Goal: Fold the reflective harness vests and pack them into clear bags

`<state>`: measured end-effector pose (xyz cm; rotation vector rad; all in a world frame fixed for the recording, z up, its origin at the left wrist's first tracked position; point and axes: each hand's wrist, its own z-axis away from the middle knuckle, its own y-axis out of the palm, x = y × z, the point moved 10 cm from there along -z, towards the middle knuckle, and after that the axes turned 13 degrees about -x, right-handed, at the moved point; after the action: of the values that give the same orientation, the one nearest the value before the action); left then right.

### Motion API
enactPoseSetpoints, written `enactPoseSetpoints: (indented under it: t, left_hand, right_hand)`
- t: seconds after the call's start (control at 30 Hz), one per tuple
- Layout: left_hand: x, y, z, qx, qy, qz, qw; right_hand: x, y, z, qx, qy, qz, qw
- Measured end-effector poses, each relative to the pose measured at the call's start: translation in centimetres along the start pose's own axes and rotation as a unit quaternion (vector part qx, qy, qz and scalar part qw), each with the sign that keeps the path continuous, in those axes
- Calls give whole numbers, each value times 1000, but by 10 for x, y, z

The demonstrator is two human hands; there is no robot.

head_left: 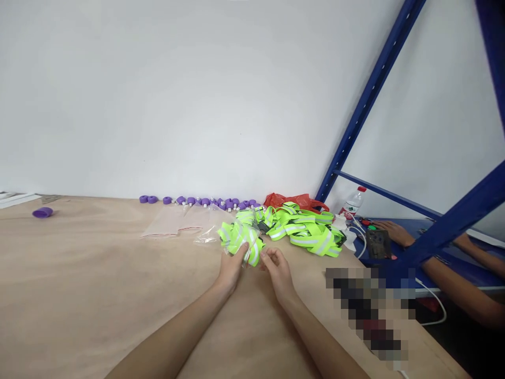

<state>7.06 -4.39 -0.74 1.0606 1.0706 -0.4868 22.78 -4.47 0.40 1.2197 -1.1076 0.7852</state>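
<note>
A neon-yellow reflective strap (pixel 236 237), with silvery-white stripes, lies bunched inside a clear plastic bag (pixel 250 258) above the table. My left hand (pixel 231 267) is closed around the bagged strap from its left side, thumb on top. At the bag's lower right edge, my right hand (pixel 279 271) has its thumb and fingertips pinched together; they seem to hold the bag's edge. Just behind lies a heap of more reflective straps (pixel 311 231) with black buckles. Flat clear plastic bags (pixel 161 222) with red seal lines rest to the left of my hands.
Along the wall runs a row of small purple rolls (pixel 205 202), and another purple piece (pixel 42 212) sits far left. A red plastic bag (pixel 292 200) is behind the straps. Right: a blue metal frame (pixel 366 100), a water bottle (pixel 353 202), another person's arms (pixel 453 284) and a blurred-out patch.
</note>
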Motion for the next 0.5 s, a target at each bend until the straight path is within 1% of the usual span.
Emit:
enactPoseSetpoints:
  t: [0.1, 0.17, 0.37, 0.5]
  left_hand:
    - [-4, 1, -2, 15, 3, -12, 1000]
    - [-2, 5, 3, 37, -4, -20, 999]
    - [0, 16, 18, 88, -8, -29, 996]
    - [-3, 19, 20, 105, -3, -26, 994]
  right_hand:
    - [-1, 10, 7, 42, 14, 17, 999]
    - [3, 14, 10, 53, 10, 21, 998]
    - [12, 16, 14, 51, -10, 20, 998]
    - [10, 14, 14, 36, -13, 14, 999]
